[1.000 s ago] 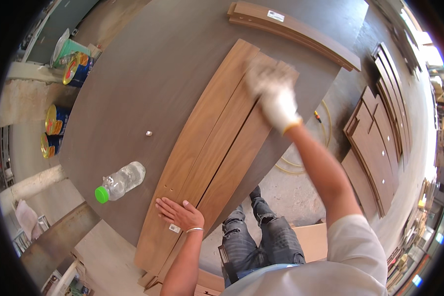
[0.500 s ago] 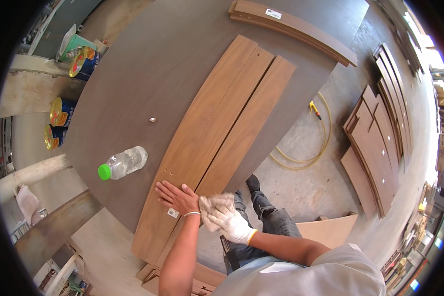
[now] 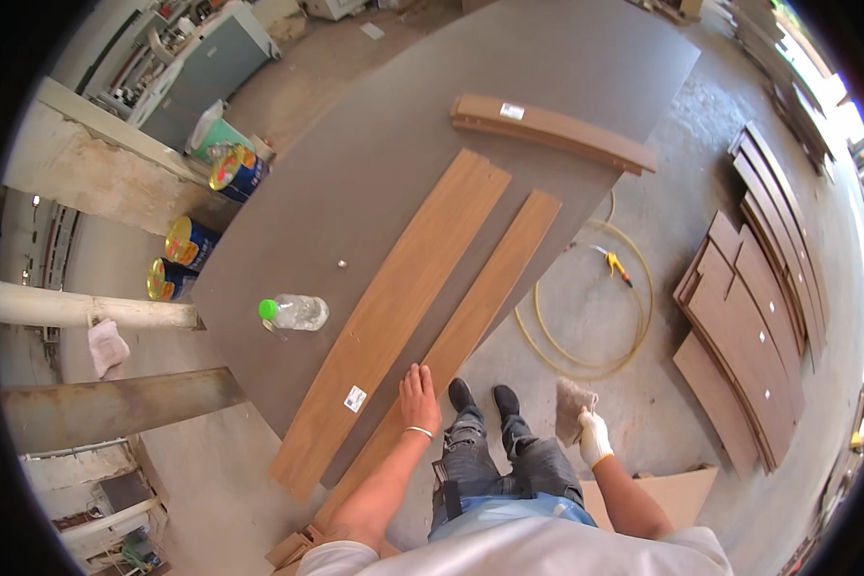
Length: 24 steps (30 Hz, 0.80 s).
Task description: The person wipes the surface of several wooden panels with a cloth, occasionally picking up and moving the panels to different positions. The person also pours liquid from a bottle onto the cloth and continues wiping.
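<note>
My bare left hand (image 3: 420, 401) lies on the near part of a narrow brown wooden board (image 3: 494, 278), fingers stretched out over it. A strip of dark table separates that board from a wider brown wooden piece (image 3: 394, 312), which bears a white label (image 3: 355, 398). My right hand (image 3: 594, 437), in a white glove, is closed on a greyish-brown cloth (image 3: 573, 407). It hangs out over the floor to the right of my legs, apart from the boards.
The dark table (image 3: 374, 173) also carries a clear bottle (image 3: 305, 313) with a green cap, a small object (image 3: 342, 263) and stacked curved boards (image 3: 557, 136). A yellow hose (image 3: 643, 326) coils on the floor. Brown panels (image 3: 730, 336) lie at right; cans (image 3: 190, 240) stand at left.
The narrow board now stands apart from the wider piece, shifted right. My left hand has moved from the wide piece onto it. My right hand has swung right with the cloth, off the boards.
</note>
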Each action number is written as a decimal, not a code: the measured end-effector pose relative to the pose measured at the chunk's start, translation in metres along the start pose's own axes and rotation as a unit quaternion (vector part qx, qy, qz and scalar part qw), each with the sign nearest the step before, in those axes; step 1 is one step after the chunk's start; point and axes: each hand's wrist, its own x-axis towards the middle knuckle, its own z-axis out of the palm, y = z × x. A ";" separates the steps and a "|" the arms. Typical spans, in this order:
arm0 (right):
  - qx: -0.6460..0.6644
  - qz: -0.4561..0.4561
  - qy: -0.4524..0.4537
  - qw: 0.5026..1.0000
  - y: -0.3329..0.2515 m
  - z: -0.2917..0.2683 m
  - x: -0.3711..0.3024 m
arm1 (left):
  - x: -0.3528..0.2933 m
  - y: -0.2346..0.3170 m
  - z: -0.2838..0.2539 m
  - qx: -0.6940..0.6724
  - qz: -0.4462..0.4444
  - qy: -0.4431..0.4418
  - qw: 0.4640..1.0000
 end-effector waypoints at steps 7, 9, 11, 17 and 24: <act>-0.039 -0.095 -0.023 0.994 -0.014 -0.018 -0.043 | 0.047 -0.057 -0.039 -0.280 -0.143 -0.012 0.949; -0.033 -0.076 -0.004 0.997 -0.016 -0.031 -0.044 | 0.062 -0.042 -0.057 -0.253 -0.164 -0.026 0.953; -0.023 -0.077 0.001 0.997 -0.017 -0.038 -0.045 | 0.066 -0.045 -0.062 -0.210 -0.178 -0.044 0.960; 0.075 -0.076 0.061 0.992 -0.020 -0.064 -0.037 | 0.076 -0.035 -0.052 0.006 -0.125 -0.127 0.984; 0.027 -0.066 0.088 0.994 -0.043 -0.057 -0.038 | 0.069 -0.055 -0.084 0.096 -0.135 -0.050 0.985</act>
